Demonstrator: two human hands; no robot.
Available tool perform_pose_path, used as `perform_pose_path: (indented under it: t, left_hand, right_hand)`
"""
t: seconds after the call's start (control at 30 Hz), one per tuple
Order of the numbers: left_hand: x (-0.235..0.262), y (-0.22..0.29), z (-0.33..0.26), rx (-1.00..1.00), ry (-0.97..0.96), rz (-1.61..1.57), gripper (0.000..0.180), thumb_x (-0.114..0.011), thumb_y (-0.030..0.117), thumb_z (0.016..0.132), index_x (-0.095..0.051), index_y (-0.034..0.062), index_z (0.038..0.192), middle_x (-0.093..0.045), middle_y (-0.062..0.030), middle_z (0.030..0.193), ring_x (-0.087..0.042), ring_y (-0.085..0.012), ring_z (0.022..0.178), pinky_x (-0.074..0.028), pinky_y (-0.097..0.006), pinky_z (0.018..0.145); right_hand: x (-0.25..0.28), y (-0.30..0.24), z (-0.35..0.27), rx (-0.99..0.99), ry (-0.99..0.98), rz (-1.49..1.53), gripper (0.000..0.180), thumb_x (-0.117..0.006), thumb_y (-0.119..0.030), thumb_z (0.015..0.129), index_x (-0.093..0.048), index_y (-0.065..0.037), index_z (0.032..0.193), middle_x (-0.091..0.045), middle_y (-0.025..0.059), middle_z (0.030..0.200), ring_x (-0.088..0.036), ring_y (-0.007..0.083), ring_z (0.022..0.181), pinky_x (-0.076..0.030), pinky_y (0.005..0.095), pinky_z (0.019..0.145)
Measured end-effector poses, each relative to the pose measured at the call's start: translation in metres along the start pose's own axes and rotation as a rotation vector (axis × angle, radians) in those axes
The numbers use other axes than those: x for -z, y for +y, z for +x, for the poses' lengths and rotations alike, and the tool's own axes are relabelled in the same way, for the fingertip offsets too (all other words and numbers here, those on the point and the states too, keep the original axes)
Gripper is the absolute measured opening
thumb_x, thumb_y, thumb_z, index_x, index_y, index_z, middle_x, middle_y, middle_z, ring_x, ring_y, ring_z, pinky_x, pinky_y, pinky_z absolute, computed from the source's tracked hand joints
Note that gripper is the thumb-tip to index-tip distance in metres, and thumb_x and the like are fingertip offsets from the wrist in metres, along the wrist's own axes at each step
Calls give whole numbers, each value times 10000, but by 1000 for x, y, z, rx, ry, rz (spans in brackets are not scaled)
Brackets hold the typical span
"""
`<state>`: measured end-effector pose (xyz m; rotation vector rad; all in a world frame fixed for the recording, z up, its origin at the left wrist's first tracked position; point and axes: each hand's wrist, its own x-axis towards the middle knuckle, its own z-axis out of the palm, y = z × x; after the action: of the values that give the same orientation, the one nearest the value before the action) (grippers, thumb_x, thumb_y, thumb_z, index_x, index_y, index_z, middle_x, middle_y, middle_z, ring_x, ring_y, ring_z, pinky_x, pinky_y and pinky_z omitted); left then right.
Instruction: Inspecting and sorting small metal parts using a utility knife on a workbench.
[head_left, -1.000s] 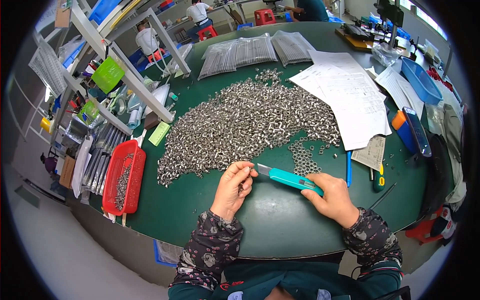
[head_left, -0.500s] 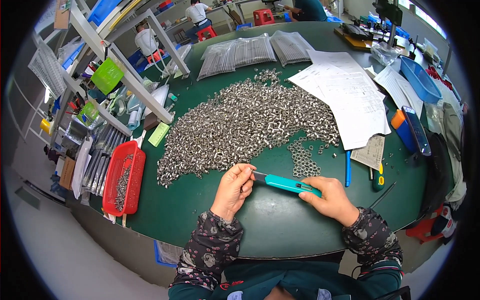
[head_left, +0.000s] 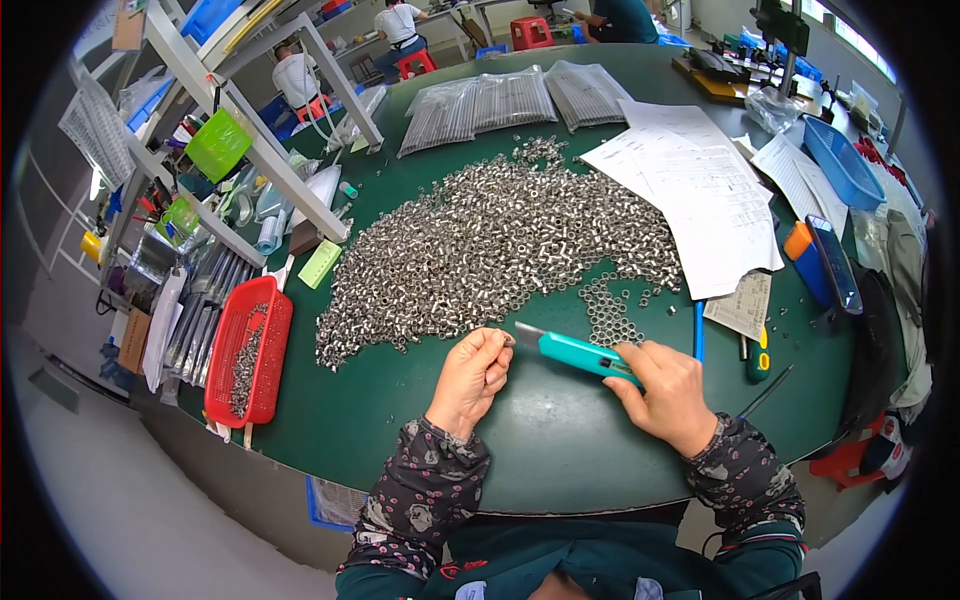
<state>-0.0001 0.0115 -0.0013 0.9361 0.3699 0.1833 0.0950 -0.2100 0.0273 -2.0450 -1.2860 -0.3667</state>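
Note:
My right hand (head_left: 664, 396) is closed round a teal utility knife (head_left: 582, 354), its blade out and pointing left toward my other hand. Between the thumb and forefinger of my left hand (head_left: 470, 376) is a small metal ring (head_left: 507, 340), mostly covered by the fingertips. A narrow gap lies between the blade tip and the ring. Beyond both hands spreads a large heap of small metal rings (head_left: 480, 235) on the green table (head_left: 560, 450). Several rings lie in a flat single layer, a loose patch (head_left: 608, 312) just past the knife.
On the left stands a red basket (head_left: 268, 385) partly filled with small metal parts. Papers (head_left: 715, 200) cover the right side, near a blue pen (head_left: 699, 330), a screwdriver (head_left: 759, 362) and a phone (head_left: 834, 264). Bagged metal rods (head_left: 515, 100) lie at the back. Other people sit further off.
The knife has drawn back to the right, so its blade is now apart from my left fingers. My right hand has tilted it up slightly; the left hand has barely moved.

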Motion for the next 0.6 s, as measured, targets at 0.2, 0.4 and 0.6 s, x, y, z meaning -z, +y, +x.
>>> perform_pose_path:
  t: [0.2, 0.4, 0.6]
  left_hand:
    - [1, 2, 0, -11, 47, -30, 170, -488, 195, 875, -532, 39, 827, -474, 7, 633, -344, -15, 443, -231, -138, 338]
    - [-1, 3, -1, -11, 75, -52, 180, -487, 203, 876, -524, 38, 814, -469, 6, 630, -348, -19, 445, -234, -143, 335]
    - [-1, 5, -1, -9, 71, -62, 178, -478, 201, 880, -512, 40, 814, -468, -2, 630, -357, -27, 452, -235, -147, 337]
  right_hand:
    - [3, 1, 3, 29, -20, -138, 293, -686, -142, 612, -571, -62, 869, -461, 59, 634, -493, 216, 577, -387, 319, 482]
    - [10, -3, 4, 80, 31, -171, 321, -686, -125, 584, -568, -77, 879, -448, 38, 636, -482, 193, 601, -389, 300, 490]
    - [8, -2, 6, 38, 20, -176, 311, -687, -129, 588, -564, -86, 869, -442, 39, 631, -479, 194, 589, -383, 308, 487]
